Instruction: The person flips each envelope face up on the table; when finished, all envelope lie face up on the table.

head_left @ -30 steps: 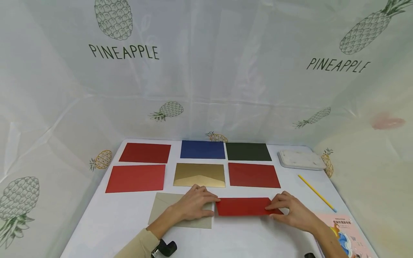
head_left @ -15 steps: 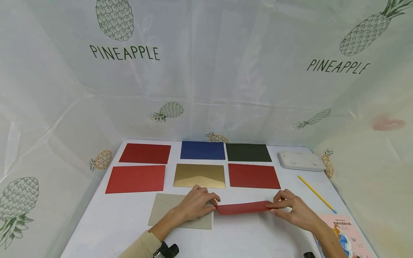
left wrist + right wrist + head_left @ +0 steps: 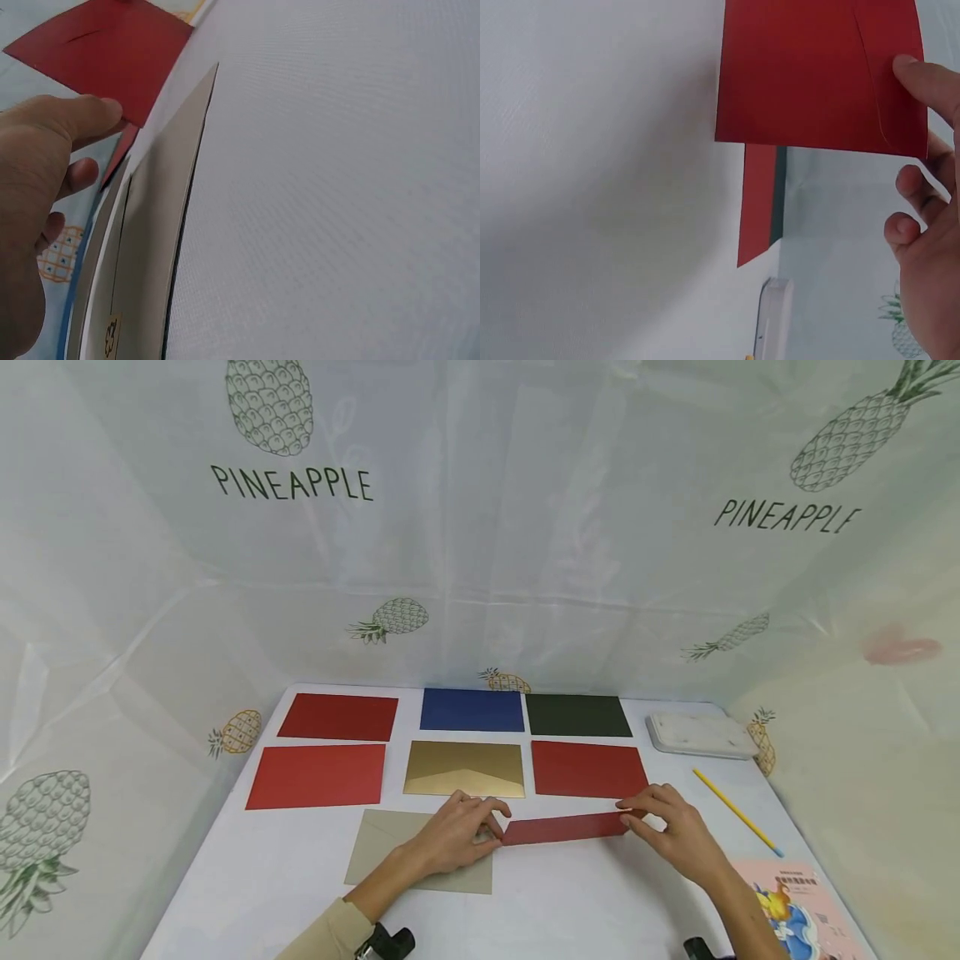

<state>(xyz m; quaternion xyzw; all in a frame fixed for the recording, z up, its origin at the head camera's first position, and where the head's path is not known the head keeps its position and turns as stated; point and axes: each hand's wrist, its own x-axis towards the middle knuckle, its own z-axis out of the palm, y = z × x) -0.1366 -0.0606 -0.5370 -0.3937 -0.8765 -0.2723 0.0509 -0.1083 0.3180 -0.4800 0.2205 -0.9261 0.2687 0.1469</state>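
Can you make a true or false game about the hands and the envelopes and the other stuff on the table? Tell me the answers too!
1. The left hand and right hand hold one red envelope. True.
2. That envelope lies flat on the table. False: it is held up at a tilt.
3. The yellow pencil lies between the white case and the pink booklet. True.
4. The gold envelope is closer to the person than the beige envelope. False: the beige envelope is closer.
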